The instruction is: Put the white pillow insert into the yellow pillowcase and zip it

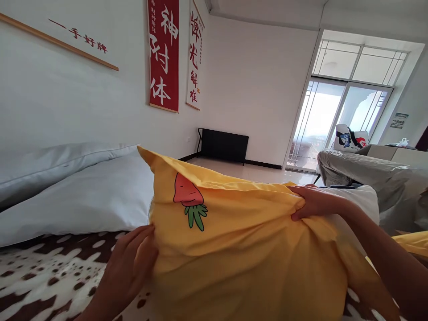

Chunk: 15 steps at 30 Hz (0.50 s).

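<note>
A: Holding what with the right hand (310, 203)?

B: Pinching the top edge of a yellow pillowcase (240, 232), with the thumb on the near face and the fingers over the far side. Clamped on the cloth there, and drawing creases out below and to the left of that grip.

A: And doing what with the left hand (129, 263)?

B: Touching the left edge of the pillowcase with bent fingers. Cannot tell whether clamped on that edge or only resting against it.

A: Where to find the pillowcase, then?

B: Look between the 2 hands, and on down below the right one. Note 1 printed carrot (189, 191) above and to the right of the left hand, with green leaves pointing down.

A: Seeing anything else near the left hand?

B: Yes: see a brown-and-white spotted blanket (56, 276) under and left of that hand, and 2 pale pillows (107, 191) above and to the left.

A: And past the right hand?

B: Spot a white bundle (363, 200) just beyond, plastic-wrapped furniture (361, 167) farther back to the right, and a glass door (334, 120) behind. Well beyond both hands, see a black panel (222, 145) and, higher up, a red scroll (163, 58).
</note>
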### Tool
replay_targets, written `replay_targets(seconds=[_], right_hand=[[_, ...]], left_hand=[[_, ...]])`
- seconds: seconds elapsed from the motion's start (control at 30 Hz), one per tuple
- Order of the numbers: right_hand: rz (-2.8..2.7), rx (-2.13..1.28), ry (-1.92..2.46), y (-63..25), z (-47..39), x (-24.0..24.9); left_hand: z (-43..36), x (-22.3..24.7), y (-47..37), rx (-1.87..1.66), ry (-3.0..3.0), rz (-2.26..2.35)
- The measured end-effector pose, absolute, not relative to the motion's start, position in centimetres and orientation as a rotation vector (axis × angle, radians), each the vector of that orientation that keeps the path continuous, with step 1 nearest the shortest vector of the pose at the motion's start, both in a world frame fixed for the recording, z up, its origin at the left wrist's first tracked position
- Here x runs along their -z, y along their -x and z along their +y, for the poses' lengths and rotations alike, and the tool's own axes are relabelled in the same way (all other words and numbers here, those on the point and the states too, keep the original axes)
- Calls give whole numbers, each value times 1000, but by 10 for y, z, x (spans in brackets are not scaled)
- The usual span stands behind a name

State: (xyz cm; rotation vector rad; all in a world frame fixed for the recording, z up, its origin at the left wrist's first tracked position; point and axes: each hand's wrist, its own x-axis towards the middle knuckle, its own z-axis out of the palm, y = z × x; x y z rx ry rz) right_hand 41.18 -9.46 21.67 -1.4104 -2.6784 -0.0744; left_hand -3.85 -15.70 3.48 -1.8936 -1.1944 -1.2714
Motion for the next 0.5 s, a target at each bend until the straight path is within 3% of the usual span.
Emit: replay_targets(seconds=[0.27,0.5], right_hand=[[-2486,653,1449,-408,-88,-183],[-2497,715,1592,-382,-63,-183]], left_hand=[[-131,-23,51,1240,1935,-1046],[-171,26,66,992,2093,-1059]])
